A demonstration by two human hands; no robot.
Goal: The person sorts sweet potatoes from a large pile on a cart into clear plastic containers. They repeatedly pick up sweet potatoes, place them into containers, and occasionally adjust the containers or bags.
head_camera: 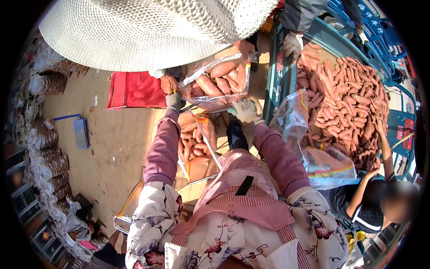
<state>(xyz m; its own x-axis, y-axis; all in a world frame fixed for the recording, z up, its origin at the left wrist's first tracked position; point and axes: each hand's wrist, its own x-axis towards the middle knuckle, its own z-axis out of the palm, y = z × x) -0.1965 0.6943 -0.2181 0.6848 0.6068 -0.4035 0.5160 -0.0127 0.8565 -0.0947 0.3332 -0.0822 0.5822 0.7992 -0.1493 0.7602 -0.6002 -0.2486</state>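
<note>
In front of me stands a clear plastic bag filled with large sweet potatoes. My left hand, in a pale work glove, is closed at the bag's near left corner, by a dark metal bar. My right hand, gloved with some green on the palm side, is at the bag's near right edge. Its fingertips are partly hidden, so I cannot tell how firmly it grips. Below my forearms, a second clear bag of smaller sweet potatoes sits in a metal frame.
A truck bed heaped with sweet potatoes is at right, with empty plastic bags at its side. Co-workers' hands reach there. A white hat covers the top. Red bag, blue scale and stacked filled bags lie left.
</note>
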